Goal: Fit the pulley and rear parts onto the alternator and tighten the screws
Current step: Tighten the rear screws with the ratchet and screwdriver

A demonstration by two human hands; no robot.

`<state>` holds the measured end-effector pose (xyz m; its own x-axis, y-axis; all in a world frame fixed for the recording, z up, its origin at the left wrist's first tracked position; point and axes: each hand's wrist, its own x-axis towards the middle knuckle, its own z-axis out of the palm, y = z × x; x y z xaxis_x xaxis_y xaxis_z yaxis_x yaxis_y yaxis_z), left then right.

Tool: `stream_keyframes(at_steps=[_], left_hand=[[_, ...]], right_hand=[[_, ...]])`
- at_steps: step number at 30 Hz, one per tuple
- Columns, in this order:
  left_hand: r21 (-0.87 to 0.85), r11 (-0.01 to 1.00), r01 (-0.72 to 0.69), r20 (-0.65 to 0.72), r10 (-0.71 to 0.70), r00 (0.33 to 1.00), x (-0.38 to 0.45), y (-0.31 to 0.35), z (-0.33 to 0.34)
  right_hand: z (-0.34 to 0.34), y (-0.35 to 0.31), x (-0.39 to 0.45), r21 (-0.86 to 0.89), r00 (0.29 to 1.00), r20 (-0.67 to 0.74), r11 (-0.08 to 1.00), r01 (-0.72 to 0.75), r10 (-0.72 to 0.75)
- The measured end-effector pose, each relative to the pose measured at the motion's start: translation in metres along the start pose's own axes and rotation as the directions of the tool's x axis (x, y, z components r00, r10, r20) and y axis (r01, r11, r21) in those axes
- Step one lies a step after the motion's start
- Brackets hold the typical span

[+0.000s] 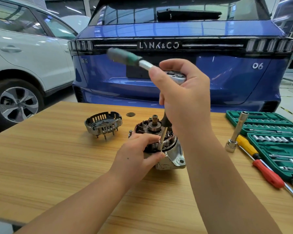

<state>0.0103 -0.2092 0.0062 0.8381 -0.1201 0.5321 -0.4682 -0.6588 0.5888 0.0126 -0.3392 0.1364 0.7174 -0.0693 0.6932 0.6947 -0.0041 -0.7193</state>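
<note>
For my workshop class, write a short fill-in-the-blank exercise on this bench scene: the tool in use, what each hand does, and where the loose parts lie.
1. The right hand grips the head of a ______ whose extension and socket stand on the alternator.
2. The ______ hand steadies the alternator.
3. The loose rear cover lies on the wooden table, on the alternator's ______ side.
4. The green socket set case lies open at the table's ______ edge.

Missing words: ratchet; left; left; right
</note>
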Motion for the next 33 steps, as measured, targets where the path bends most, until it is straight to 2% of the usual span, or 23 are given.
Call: stream_keyframes(at_steps=[2, 4, 6, 8, 10, 11, 13, 14, 15, 16, 17, 19, 21, 23, 25, 27, 30, 31, 33], left_hand=[[0.001, 1.0, -0.004, -0.002, 0.004, 1.0, 0.0, 0.001, 0.0], [-0.002, 1.0, -0.008, -0.005, 0.008, 1.0, 0.0, 0.001, 0.0], [0.012, 1.0, -0.013, -0.005, 0.013, 1.0, 0.0, 0.002, 0.0], [0.024, 0.999, -0.023, -0.003, 0.023, 1.0, 0.0, 0.001, 0.0], [0.027, 0.999, -0.04, -0.005, 0.04, 0.999, 0.0, -0.001, 0.0], [0.031, 0.998, -0.047, -0.005, 0.047, 0.999, 0.0, -0.001, 0.0], [0.04, 0.998, -0.046, 0.001, 0.046, 0.999, 0.0, -0.003, 0.001], [0.04, 0.998, -0.041, 0.005, 0.041, 0.999, 0.0, -0.003, 0.001], [0.037, 0.999, -0.034, 0.007, 0.033, 0.999, -0.001, -0.004, 0.001], [0.034, 0.999, -0.028, 0.007, 0.028, 1.0, -0.001, -0.004, 0.002], [0.029, 0.999, -0.025, 0.004, 0.025, 1.0, -0.001, -0.004, 0.002], [0.023, 1.0, -0.019, 0.0, 0.019, 1.0, -0.001, -0.004, 0.002], [0.026, 1.0, -0.016, 0.002, 0.016, 1.0, 0.0, -0.003, 0.002], [0.026, 0.999, -0.029, 0.004, 0.028, 1.0, 0.0, -0.003, 0.002], [0.026, 0.999, -0.037, 0.001, 0.037, 0.999, -0.001, -0.004, 0.003], [0.021, 0.999, -0.043, -0.005, 0.044, 0.999, -0.001, -0.005, 0.003], [0.018, 0.999, -0.049, -0.012, 0.049, 0.999, -0.001, -0.006, 0.003], [0.015, 0.999, -0.044, -0.011, 0.044, 0.999, -0.001, -0.006, 0.003], [0.018, 0.999, -0.033, 0.0, 0.033, 0.999, -0.001, -0.006, 0.003]], right_hand=[[0.001, -0.003, 0.001, 0.204, 0.975, 0.007, 0.954, -0.217, 0.221], [-0.001, -0.007, 0.004, 0.445, 0.895, 0.166, 0.779, -0.442, 0.414], [-0.002, -0.008, 0.004, 0.534, 0.814, 0.325, 0.617, -0.578, 0.482], [-0.001, -0.008, 0.002, 0.538, 0.781, 0.409, 0.567, -0.624, 0.472], [0.0, -0.008, 0.001, 0.591, 0.824, 0.385, 0.574, -0.567, 0.416], [0.0, -0.007, 0.0, 0.611, 0.869, 0.331, 0.618, -0.495, 0.369], [0.001, -0.002, -0.001, 0.535, 0.967, 0.127, 0.805, -0.255, 0.221], [0.002, 0.003, -0.001, 0.366, 0.996, -0.011, 0.927, -0.079, 0.089], [0.002, 0.006, -0.001, 0.122, 0.991, -0.094, 0.987, 0.105, -0.094], [0.004, 0.01, -0.001, -0.082, 0.967, -0.083, 0.969, 0.234, -0.241], [0.005, 0.015, -0.001, -0.221, 0.948, -0.033, 0.927, 0.302, -0.316], [0.002, 0.02, 0.001, -0.25, 0.964, 0.072, 0.931, 0.266, -0.257], [-0.001, 0.017, 0.003, -0.085, 0.975, 0.184, 0.986, 0.144, -0.126], [-0.005, 0.014, 0.005, 0.079, 0.964, 0.257, 0.996, 0.048, -0.067], [-0.008, 0.012, 0.007, 0.109, 0.954, 0.294, 0.994, 0.029, -0.06], [-0.007, 0.011, 0.006, 0.086, 0.961, 0.27, 0.996, 0.037, -0.059], [0.003, 0.013, 0.001, -0.059, 0.992, 0.062, 0.992, 0.109, -0.105], [0.004, 0.014, 0.001, -0.06, 0.997, -0.003, 0.995, 0.079, -0.079], [0.001, 0.011, 0.004, 0.121, 0.991, -0.029, 0.985, -0.123, 0.128]])
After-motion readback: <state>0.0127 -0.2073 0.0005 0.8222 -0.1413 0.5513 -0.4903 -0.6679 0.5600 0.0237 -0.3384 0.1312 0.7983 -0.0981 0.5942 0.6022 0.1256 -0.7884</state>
